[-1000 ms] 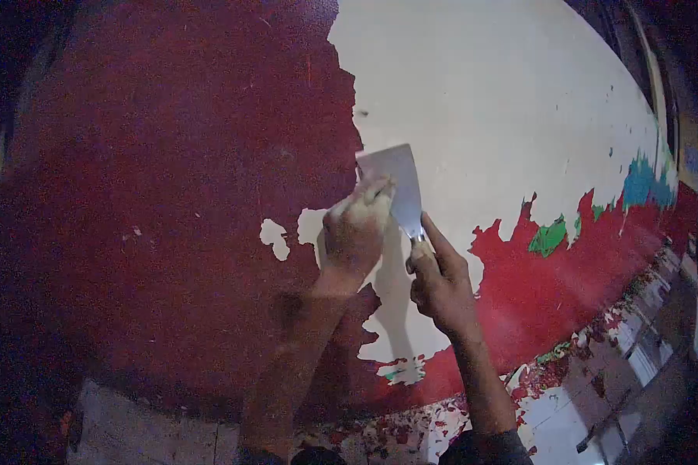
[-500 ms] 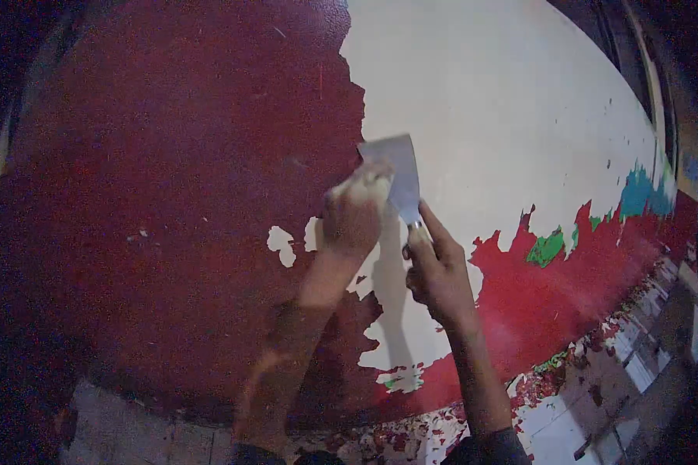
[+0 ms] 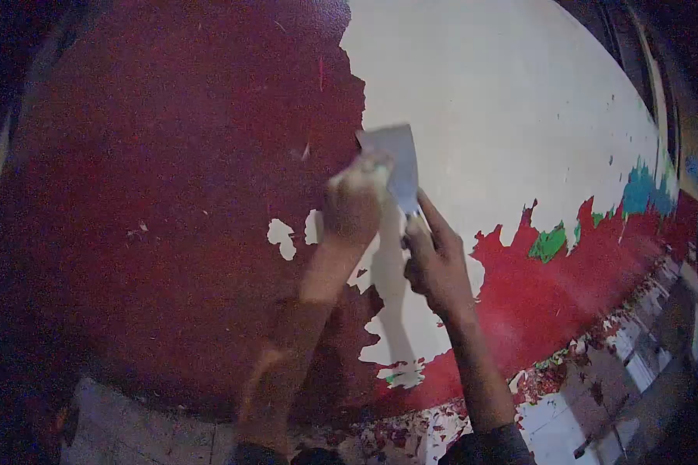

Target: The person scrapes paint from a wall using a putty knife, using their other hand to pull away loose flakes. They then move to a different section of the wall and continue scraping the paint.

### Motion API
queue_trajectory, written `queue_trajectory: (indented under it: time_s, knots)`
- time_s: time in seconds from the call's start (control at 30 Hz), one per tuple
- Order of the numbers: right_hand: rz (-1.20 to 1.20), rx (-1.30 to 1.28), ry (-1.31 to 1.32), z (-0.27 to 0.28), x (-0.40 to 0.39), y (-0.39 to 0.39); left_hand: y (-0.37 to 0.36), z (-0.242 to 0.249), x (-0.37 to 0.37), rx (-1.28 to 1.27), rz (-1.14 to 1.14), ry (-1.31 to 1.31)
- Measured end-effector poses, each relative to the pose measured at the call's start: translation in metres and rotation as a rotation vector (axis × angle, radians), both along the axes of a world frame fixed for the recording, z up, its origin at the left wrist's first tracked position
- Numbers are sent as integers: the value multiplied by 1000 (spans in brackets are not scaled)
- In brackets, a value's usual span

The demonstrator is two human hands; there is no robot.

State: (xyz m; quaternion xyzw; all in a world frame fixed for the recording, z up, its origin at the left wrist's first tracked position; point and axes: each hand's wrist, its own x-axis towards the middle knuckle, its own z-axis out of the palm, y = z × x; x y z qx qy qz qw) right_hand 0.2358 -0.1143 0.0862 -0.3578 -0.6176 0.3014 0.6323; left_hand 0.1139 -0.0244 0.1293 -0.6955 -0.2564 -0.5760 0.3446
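My right hand [image 3: 440, 267] is wrapped round the handle of a wide-bladed paint scraper [image 3: 402, 167], its thumb along the handle and its blade pointing up. The blade lies at the ragged border between dark red paint [image 3: 186, 194] and a bare whitish surface [image 3: 488, 116]. Beside the blade's left edge, my left hand [image 3: 353, 205] is closed, its fingertips overlapping the metal. Those fingertips are blurred and look pale with a greenish tint; whether they grip the blade or a bit of paint I cannot make out.
Brighter red paint [image 3: 551, 287] with green [image 3: 549, 244] and blue [image 3: 645, 190] remnants runs along the lower right. Paint chips [image 3: 551, 380] litter the pale tiled floor [image 3: 147, 422] at the base. Small bare patches [image 3: 281, 239] dot the dark red on the left.
Surface, scraper and both hands all appear slightly higher in view. The scraper stays at the paint border, with both hands keeping nearly the same pose.
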Motion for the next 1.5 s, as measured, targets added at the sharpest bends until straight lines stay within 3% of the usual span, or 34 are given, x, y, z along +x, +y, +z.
queue_trajectory:
  time_s: [0.07, 0.17, 0.33, 0.4, 0.47, 0.63, 0.7, 0.77, 0.8, 0.87, 0.93, 1.03, 1.07, 1.17, 1.27, 1.37, 1.5]
  knots:
    - [-28, 32, -36, 5, 1, -8, -1, 8, 2, 38, 61, -48]
    - [-61, -52, -87, -11, 13, -21, -3, -37, 6, -99, 75, 86]
    - [-19, -31, -77, -22, 21, -12, -8, -29, 10, -81, 25, 38]
    - [-20, -27, -71, -48, 21, -12, -19, -54, 11, -211, 40, 69]
    - [-20, -15, -67, -79, 22, -9, -11, -75, 4, -110, 47, 129]
    - [12, 3, 15, -59, 9, -4, -11, -52, 3, -38, 83, 73]
    - [-36, 21, -49, -83, 13, -3, 6, -94, 9, -244, -410, -140]
    - [-36, -1, -50, -83, 10, -5, 14, -104, 5, -325, -386, -151]
    - [-38, -8, -48, -81, 8, -5, 16, -97, -3, -310, -118, -49]
    - [-23, 46, -27, -67, 0, 3, 14, -85, -4, -293, 95, 17]
    - [-9, 64, -20, -71, -1, 2, 3, -77, -1, -308, -10, -48]
    - [10, -50, -15, -95, 5, -8, -6, -103, -9, -299, 182, 194]
    - [8, -28, -8, -92, 2, -4, -2, -99, -11, -437, -49, 51]
    - [39, 7, 47, -64, -10, -2, 0, -64, -9, -92, 39, 13]
    - [12, -37, 16, -87, -4, -11, -9, -89, -12, -123, 81, 123]
    - [-3, -23, 18, -77, -10, -7, -11, -77, -18, -347, 57, 132]
    - [-14, -97, 10, -80, -6, -15, -15, -86, -17, -240, 15, 146]
